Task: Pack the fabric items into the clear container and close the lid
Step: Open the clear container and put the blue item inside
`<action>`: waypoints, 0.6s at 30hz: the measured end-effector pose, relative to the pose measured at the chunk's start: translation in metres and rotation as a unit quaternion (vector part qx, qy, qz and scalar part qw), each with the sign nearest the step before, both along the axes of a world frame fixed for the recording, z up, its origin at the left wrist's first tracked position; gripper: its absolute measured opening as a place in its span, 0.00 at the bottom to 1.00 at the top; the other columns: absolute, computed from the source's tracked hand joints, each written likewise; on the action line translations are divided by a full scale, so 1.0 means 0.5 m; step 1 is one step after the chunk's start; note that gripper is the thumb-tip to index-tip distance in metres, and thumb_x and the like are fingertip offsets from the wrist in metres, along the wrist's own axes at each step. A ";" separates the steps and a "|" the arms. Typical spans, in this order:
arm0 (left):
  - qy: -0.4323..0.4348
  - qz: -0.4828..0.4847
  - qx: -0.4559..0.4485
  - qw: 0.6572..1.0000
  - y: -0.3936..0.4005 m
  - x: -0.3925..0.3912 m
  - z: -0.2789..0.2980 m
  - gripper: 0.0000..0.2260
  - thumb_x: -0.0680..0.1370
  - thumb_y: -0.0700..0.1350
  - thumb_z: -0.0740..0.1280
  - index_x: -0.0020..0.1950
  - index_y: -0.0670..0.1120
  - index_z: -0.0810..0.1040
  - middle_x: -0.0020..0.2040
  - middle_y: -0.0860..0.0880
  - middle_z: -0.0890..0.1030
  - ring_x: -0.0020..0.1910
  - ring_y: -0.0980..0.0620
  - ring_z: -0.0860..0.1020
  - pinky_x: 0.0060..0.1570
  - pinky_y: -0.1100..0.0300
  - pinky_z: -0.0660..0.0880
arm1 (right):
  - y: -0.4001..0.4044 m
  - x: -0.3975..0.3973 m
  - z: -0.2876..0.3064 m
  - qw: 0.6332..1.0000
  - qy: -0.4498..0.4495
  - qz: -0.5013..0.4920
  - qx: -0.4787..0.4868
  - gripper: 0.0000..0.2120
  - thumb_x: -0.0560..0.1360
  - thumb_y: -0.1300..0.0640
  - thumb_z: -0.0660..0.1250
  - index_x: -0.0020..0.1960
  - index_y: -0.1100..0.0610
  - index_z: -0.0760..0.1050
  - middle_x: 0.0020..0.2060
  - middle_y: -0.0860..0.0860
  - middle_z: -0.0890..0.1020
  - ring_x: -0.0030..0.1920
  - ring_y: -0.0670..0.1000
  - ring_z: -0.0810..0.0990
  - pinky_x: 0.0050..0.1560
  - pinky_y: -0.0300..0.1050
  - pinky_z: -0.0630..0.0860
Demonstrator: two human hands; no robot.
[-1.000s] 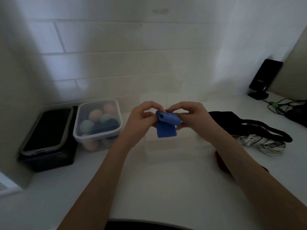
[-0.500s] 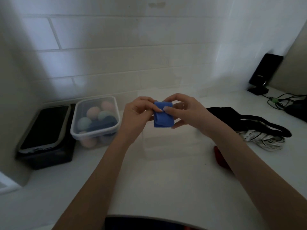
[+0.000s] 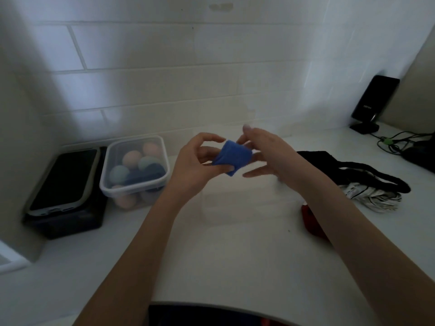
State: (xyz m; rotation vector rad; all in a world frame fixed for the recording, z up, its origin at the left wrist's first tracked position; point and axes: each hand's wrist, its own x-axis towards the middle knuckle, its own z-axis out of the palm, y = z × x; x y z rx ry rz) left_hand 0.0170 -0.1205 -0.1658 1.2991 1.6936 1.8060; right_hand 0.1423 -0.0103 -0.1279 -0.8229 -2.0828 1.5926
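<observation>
My left hand [image 3: 195,163] pinches a small folded blue cloth [image 3: 234,158] above the white counter. My right hand [image 3: 270,154] is at the cloth's right edge with its fingers spread, and its fingertips are blurred. Right below both hands stands a faint clear container [image 3: 235,203]; whether it has a lid I cannot tell. To the right lie a black fabric piece [image 3: 329,161], a white patterned one [image 3: 372,196] and a red one [image 3: 310,217], which is partly hidden by my right forearm.
A clear tub [image 3: 136,184] with several pastel balls and a dark blue cloth sits at the left. Beside it is a black box [image 3: 63,180] against the wall. A black device on a stand [image 3: 374,102] and cables [image 3: 395,142] are at the far right.
The hanging end of the blue cloth has been folded up into a compact square. My right hand has loosened from its pinch and spread its fingers. Both hands have stayed over the clear container.
</observation>
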 end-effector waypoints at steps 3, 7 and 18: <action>0.040 -0.007 0.011 0.999 0.008 -0.005 -0.008 0.22 0.60 0.24 0.74 0.39 0.49 0.77 0.33 0.58 0.82 0.36 0.62 0.80 0.38 0.69 0.77 | -0.003 0.004 -0.003 0.994 -0.082 0.019 -0.071 0.18 0.79 0.42 0.56 0.51 0.56 0.75 0.45 0.58 0.83 0.38 0.54 0.84 0.40 0.48 0.83; 0.081 -0.036 0.027 0.996 0.005 -0.011 -0.017 0.22 0.61 0.19 0.65 0.35 0.47 0.77 0.34 0.55 0.82 0.39 0.56 0.80 0.42 0.64 0.78 | -0.006 0.014 -0.012 0.983 -0.073 0.111 -0.124 0.14 0.78 0.51 0.64 0.58 0.59 0.74 0.47 0.57 0.82 0.38 0.52 0.84 0.41 0.43 0.83; 0.140 0.172 0.055 0.973 -0.035 0.005 -0.045 0.16 0.64 0.26 0.57 0.34 0.44 0.77 0.36 0.52 0.80 0.40 0.61 0.79 0.41 0.66 0.76 | -0.054 -0.008 -0.038 0.956 -0.257 0.058 0.129 0.14 0.71 0.53 0.73 0.49 0.55 0.69 0.48 0.56 0.81 0.41 0.52 0.81 0.42 0.45 0.80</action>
